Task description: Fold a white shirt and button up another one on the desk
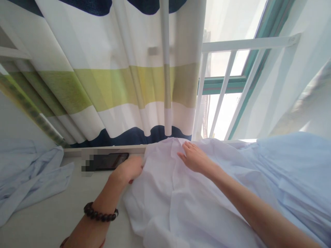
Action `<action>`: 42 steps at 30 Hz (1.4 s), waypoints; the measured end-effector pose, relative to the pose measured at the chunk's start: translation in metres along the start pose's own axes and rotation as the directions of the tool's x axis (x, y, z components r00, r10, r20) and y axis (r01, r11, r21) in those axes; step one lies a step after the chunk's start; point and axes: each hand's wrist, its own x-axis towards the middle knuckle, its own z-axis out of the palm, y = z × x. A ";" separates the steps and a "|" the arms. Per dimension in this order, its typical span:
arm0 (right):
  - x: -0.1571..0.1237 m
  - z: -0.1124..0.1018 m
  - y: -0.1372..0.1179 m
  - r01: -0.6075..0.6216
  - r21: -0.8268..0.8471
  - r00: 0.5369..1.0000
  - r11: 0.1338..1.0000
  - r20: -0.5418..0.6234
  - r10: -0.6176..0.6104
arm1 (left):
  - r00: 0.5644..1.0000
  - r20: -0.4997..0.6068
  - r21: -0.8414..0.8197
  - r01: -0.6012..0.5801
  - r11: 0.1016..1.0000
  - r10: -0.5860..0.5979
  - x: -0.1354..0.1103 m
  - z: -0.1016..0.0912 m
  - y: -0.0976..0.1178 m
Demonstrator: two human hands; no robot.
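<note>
A white shirt (160, 193) with a placket running down its middle lies spread out in front of me, somewhat wrinkled. At its left edge my left hand (129, 168) is closed, its curled fingers on the fabric; the fingertips are partly hidden. My right hand (195, 157) rests on the upper part of the shirt to the right of the placket, palm down with the fingers stretched out. A dark phone (111, 162) lies flat just behind my left hand, its left end blurred out by pixels.
Light blue folded cloth (305, 172) lies at the right, against the shirt. More pale blue clothing (28, 179) is heaped at the left on the light surface (85, 193). Behind stand a striped curtain (108, 86), a white railing (248, 44) and a green-framed window (224, 85).
</note>
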 end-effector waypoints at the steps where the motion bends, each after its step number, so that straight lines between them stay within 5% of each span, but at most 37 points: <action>1: -0.010 -0.006 -0.009 0.018 0.018 0.999 1.000 0.035 -0.019 | 0.999 0.048 -0.045 0.006 0.999 -0.004 -0.003 0.003 -0.001; 5: -0.054 -0.009 -0.039 0.051 0.167 0.957 0.985 0.275 -0.096 | 0.984 0.137 -0.281 -0.073 0.957 0.116 -0.006 0.012 0.004; 8: -0.071 0.004 -0.038 0.028 0.195 0.941 0.980 0.326 -0.092 | 0.950 0.170 -0.492 -0.147 0.858 0.261 -0.008 0.016 0.009; 12: -0.075 0.017 -0.015 0.007 0.172 0.967 0.985 0.249 -0.051 | 0.882 0.184 -0.776 -0.141 0.615 0.434 -0.015 0.031 0.006; 17: -0.074 0.017 -0.001 0.017 0.250 0.996 0.968 0.077 -0.037 | 0.863 0.128 -0.916 -0.086 0.392 0.489 -0.023 0.051 0.003; 23: -0.072 0.009 -0.019 0.052 0.448 0.990 0.892 -0.141 0.013 | 0.871 -0.017 -0.925 -0.200 0.323 0.491 -0.022 0.061 0.022; 27: -0.069 0.013 -0.028 0.003 0.548 0.991 0.837 -0.114 0.071 | 0.908 -0.103 -0.884 -0.271 0.382 0.405 -0.018 0.077 0.035; 32: -0.069 0.017 -0.020 -0.025 0.798 0.998 0.602 -0.010 0.054 | 0.866 -0.335 -0.653 -0.497 0.571 0.370 -0.026 0.087 0.039; 35: -0.067 0.016 -0.013 -0.075 0.879 0.995 0.472 0.036 0.092 | 0.862 -0.388 -0.636 -0.507 0.582 0.327 -0.031 0.083 0.035; 39: -0.064 0.015 -0.009 -0.114 0.916 0.989 0.385 0.067 0.134 | 0.928 -0.296 -0.856 -0.363 0.368 0.228 -0.031 0.077 0.031; 42: -0.064 0.015 -0.008 -0.178 0.966 0.976 0.187 0.150 0.157 | 0.966 -0.179 -0.967 -0.208 0.145 0.188 -0.029 0.075 0.032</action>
